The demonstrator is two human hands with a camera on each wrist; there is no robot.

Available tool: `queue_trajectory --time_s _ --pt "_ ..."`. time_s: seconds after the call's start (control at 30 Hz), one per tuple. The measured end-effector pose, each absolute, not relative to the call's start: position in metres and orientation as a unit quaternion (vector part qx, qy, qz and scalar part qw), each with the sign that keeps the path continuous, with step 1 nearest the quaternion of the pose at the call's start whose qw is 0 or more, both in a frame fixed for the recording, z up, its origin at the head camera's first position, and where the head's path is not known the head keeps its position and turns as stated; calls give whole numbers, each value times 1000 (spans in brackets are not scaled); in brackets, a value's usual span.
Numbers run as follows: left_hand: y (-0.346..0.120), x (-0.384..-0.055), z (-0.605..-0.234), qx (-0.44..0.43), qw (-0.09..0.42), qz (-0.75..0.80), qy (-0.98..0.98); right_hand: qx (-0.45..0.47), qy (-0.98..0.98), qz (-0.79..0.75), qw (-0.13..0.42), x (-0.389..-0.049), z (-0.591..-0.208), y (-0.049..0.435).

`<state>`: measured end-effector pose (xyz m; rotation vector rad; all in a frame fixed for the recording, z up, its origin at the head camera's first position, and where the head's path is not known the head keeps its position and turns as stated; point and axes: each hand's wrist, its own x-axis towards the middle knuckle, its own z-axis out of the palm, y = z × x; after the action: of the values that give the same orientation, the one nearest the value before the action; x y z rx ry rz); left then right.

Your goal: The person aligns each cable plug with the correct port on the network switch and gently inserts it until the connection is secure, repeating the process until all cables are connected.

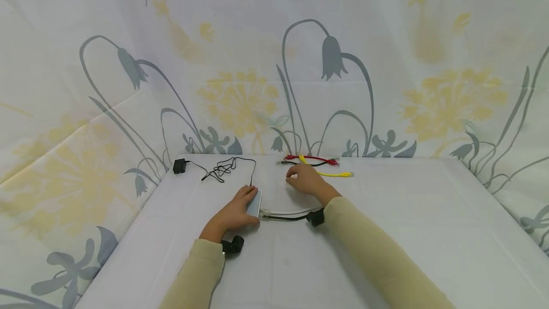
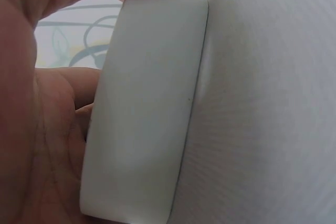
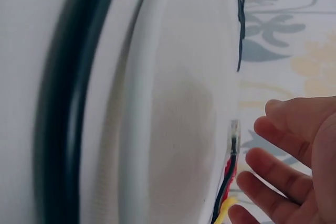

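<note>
My left hand (image 1: 233,211) grips a small white network switch (image 1: 254,204), thumb on its near edge and fingers at its far edge. In the left wrist view the plain side of the switch (image 2: 144,103) fills the middle. A white network cable (image 1: 289,212) and a black network cable (image 1: 287,218) run from its right side towards my right wrist. My right hand (image 1: 306,179) hovers over the table with loosely bent fingers, holding nothing. Close beyond it lie a yellow cable (image 1: 336,174), a red cable (image 1: 315,158) and another black cable (image 1: 319,164).
A black power adapter (image 1: 179,166) lies at the table's back left corner. Its thin, tangled cord (image 1: 223,168) leads to the far side of the switch. Behind the white table (image 1: 407,232) hangs a flower-patterned cloth (image 1: 257,61).
</note>
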<state>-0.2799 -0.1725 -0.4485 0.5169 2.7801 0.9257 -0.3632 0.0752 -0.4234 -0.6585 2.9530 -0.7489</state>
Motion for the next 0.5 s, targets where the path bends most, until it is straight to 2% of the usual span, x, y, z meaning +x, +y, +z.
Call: queue_trajectory --time_s 0.5 --pt "-174 -281 -451 174 78 317 929 -159 957 -243 24 -377 -425 90"
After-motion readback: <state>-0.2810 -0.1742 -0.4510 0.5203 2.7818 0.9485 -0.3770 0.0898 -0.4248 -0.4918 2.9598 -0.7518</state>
